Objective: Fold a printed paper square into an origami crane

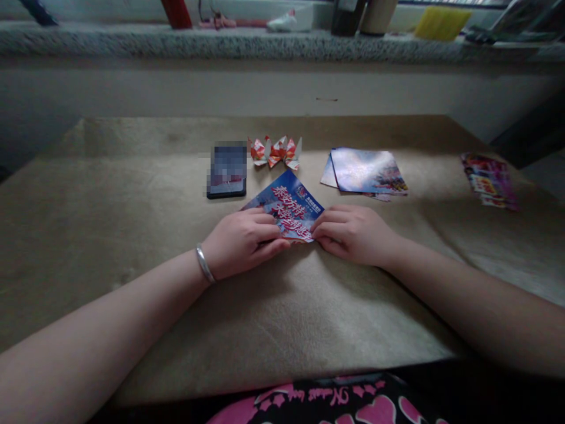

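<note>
A square of glossy blue printed paper (286, 191) with red and white lettering lies turned on the table, one corner pointing away from me. My left hand (247, 238) grips its left side, fingers over the top and the thumb along the near edge. At the right near corner, my right hand (348, 232) pinches the paper with its fingers pressed together. The near edge shows a thin reddish line, and the left part is hidden under my left fingers. Just beyond the paper stand several red and white folded-paper figures (278, 153).
A dark phone-like object (227, 171), partly blurred, lies left of the figures. Printed sheets (368, 171) are stacked to the right; colourful papers (489, 182) lie farther right. Behind the table (132, 153), a stone sill (265, 44) holds a yellow block (442, 22) and containers.
</note>
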`<state>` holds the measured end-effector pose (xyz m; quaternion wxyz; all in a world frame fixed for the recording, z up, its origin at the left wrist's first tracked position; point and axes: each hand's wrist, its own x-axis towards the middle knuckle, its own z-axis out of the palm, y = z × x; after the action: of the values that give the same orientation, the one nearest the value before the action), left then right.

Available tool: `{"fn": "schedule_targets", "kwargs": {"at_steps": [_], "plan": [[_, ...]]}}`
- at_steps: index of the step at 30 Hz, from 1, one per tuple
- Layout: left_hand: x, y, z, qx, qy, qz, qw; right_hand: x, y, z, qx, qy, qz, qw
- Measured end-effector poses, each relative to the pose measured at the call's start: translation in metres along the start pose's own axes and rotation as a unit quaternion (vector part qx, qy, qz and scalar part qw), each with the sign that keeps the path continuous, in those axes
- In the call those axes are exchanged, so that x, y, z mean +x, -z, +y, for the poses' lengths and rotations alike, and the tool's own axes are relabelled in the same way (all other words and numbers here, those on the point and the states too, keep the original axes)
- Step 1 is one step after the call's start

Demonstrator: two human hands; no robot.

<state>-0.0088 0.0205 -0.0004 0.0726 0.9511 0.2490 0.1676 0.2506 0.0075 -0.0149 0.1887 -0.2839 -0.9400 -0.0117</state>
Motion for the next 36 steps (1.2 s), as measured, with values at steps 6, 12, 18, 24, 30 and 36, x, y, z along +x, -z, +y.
{"fn": "schedule_targets", "kwargs": {"at_steps": [6,12,18,24,30,36], "plan": [[0.002,0.001,0.004,-0.117,0.127,0.010,0.985,0.000,0.001,-0.001,0.009,-0.009,-0.005,1.000],[0.002,0.000,0.005,-0.095,0.207,0.017,0.974,0.000,0.000,-0.001,0.035,-0.083,0.015,0.996],[0.002,-0.003,0.000,0.000,0.209,-0.013,0.978,-0.001,-0.001,0.002,0.056,-0.120,0.020,0.991],[0.001,-0.005,-0.002,0.004,0.216,-0.017,0.976,0.001,-0.002,-0.004,0.052,-0.090,0.015,0.994],[-0.002,-0.008,-0.008,0.007,0.191,0.026,0.981,0.001,-0.006,-0.004,0.052,-0.068,0.011,0.996],[-0.002,-0.009,-0.009,0.046,0.184,0.030,0.981,0.000,-0.008,-0.001,0.042,-0.048,0.013,0.998]]}}
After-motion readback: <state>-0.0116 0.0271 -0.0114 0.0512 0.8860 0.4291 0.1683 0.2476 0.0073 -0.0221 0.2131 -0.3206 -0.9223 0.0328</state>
